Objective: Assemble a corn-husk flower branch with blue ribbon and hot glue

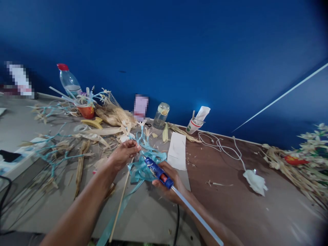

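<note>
My right hand (170, 181) is wrapped around a blue glue gun (159, 173), and a long pale glue stick (197, 217) sticks out of its back end. The gun's nozzle points up and left, close to the fingertips of my left hand (127, 152). Those fingers are pinched together; what is between them is too small to make out. Just behind them stands a branch wrapped in light blue tape with pale husk flowers (142, 131). Under the gun lies a heap of light blue ribbon (143, 169). A thin wooden stick (120, 201) slants below my left hand.
Dried husks (112, 114) and blue-wrapped twigs (53, 153) cover the left side. Along the wall stand a red-capped bottle (68, 80), a red cup (86, 111), a glass jar (161, 116) and a paper cup (194, 125). A white cable (220, 147) and white paper (177, 150) lie right.
</note>
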`<control>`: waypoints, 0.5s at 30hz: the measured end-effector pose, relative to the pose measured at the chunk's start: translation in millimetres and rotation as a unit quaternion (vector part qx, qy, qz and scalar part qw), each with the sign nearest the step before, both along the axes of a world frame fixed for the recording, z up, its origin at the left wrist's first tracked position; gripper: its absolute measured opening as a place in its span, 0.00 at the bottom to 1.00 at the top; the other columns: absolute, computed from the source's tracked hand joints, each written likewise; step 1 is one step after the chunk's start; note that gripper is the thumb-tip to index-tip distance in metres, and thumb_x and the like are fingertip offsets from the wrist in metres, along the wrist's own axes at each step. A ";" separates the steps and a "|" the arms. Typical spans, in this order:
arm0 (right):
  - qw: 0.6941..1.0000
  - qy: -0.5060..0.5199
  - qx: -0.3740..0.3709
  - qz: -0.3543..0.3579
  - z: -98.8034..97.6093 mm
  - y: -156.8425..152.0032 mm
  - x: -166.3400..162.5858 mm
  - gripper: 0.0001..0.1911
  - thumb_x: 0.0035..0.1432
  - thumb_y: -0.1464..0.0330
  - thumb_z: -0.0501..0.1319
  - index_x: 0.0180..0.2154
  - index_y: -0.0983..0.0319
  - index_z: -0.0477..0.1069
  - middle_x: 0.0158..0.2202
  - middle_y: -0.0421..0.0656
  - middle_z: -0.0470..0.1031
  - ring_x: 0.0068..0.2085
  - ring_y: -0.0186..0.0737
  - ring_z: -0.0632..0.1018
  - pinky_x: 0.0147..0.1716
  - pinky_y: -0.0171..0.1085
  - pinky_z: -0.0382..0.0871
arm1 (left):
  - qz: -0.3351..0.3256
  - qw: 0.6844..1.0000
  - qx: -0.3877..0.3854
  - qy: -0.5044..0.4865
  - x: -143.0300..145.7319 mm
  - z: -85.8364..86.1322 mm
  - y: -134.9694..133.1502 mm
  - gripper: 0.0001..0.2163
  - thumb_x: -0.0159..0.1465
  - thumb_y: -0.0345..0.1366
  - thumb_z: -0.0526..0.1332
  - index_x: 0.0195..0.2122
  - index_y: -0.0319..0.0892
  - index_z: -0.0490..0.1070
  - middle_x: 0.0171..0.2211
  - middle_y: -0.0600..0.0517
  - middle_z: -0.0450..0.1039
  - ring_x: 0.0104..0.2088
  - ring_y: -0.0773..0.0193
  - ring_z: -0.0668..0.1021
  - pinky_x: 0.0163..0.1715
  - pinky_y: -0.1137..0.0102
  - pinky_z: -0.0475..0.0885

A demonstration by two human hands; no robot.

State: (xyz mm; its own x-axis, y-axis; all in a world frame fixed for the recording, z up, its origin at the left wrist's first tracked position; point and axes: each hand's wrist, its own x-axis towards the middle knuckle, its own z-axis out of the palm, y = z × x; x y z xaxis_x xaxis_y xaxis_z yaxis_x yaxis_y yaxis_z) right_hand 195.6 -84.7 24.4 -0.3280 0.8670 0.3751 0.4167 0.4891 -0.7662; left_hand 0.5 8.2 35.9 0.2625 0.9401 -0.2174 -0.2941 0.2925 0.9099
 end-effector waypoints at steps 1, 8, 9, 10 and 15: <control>1.000 0.003 0.002 -0.001 1.0 0.6 -0.7 0.09 0.53 0.63 0.59 0.30 0.61 0.62 0.31 0.43 0.63 0.32 0.37 0.68 0.32 0.36 0.64 | -0.001 1.000 0.000 0.002 0.2 0.0 -0.2 0.12 0.42 0.33 0.70 0.20 0.38 0.65 0.17 0.58 0.64 0.17 0.76 0.62 0.16 0.78 0.53; 1.000 -0.019 0.015 -0.008 -3.1 5.0 -3.0 0.11 0.54 0.61 0.59 0.31 0.61 0.63 0.31 0.43 0.63 0.32 0.37 0.68 0.31 0.36 0.64 | -0.006 1.000 0.004 0.006 -1.0 -6.0 2.7 0.12 0.43 0.34 0.69 0.21 0.39 0.64 0.16 0.58 0.62 0.16 0.77 0.61 0.16 0.78 0.51; 1.000 -0.021 0.014 -0.009 -3.6 4.7 -2.2 0.11 0.54 0.61 0.59 0.31 0.61 0.62 0.31 0.43 0.63 0.31 0.37 0.67 0.31 0.36 0.64 | -0.007 1.000 0.007 0.003 -1.3 -6.1 3.1 0.13 0.43 0.34 0.69 0.21 0.39 0.64 0.16 0.59 0.62 0.16 0.77 0.60 0.15 0.78 0.50; 1.000 -0.020 0.014 -0.009 -3.7 4.4 -1.3 0.10 0.54 0.61 0.59 0.31 0.61 0.62 0.31 0.43 0.63 0.31 0.37 0.67 0.31 0.36 0.64 | -0.008 1.000 0.008 0.001 -1.4 -5.7 3.2 0.13 0.42 0.35 0.70 0.20 0.38 0.64 0.15 0.59 0.62 0.15 0.77 0.59 0.15 0.78 0.49; 1.000 0.000 0.021 -0.004 -2.9 5.5 -0.6 0.10 0.53 0.62 0.60 0.31 0.61 0.62 0.32 0.43 0.63 0.32 0.37 0.68 0.32 0.36 0.64 | -0.015 1.000 0.004 -0.007 -0.4 -1.8 1.6 0.14 0.40 0.35 0.71 0.20 0.38 0.65 0.15 0.58 0.62 0.16 0.77 0.59 0.16 0.78 0.50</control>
State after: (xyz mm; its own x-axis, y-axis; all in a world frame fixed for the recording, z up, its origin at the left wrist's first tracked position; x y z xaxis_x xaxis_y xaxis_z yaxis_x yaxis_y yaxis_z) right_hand 195.0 -79.2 21.5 -0.3209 0.8531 0.4115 0.4205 0.5176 -0.7451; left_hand 0.1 9.9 34.1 0.2935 0.9336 -0.2057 -0.2979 0.2938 0.9082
